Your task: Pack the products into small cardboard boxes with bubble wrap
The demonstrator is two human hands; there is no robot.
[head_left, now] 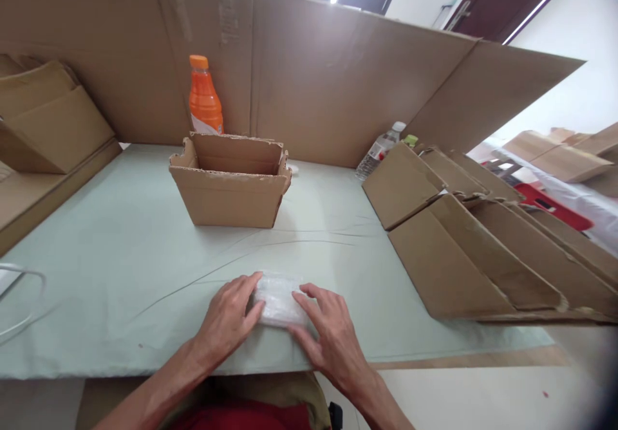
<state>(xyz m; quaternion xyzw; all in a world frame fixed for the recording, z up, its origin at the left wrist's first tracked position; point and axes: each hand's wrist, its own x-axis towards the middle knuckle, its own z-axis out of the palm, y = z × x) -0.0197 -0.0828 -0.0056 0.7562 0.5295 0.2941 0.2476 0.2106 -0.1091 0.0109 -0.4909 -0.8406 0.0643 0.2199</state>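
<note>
Here both hands rest on a small clear packet (279, 299) lying flat on the pale green cloth (120, 275), near the table's front edge. The left hand (226, 320) lies at the packet's left end, fingers loosely together and bent over its edge, thumb against its near side. The right hand (331, 336) covers the right end, fingers slightly spread, the forefinger stretched across the top. The packet lies between the two hands, touching both. Farther back stands an open box (230, 188), well apart from the packet, with an orange bottle (205, 98) behind it. Folded cartons (483, 250) are stacked to the right.
</note>
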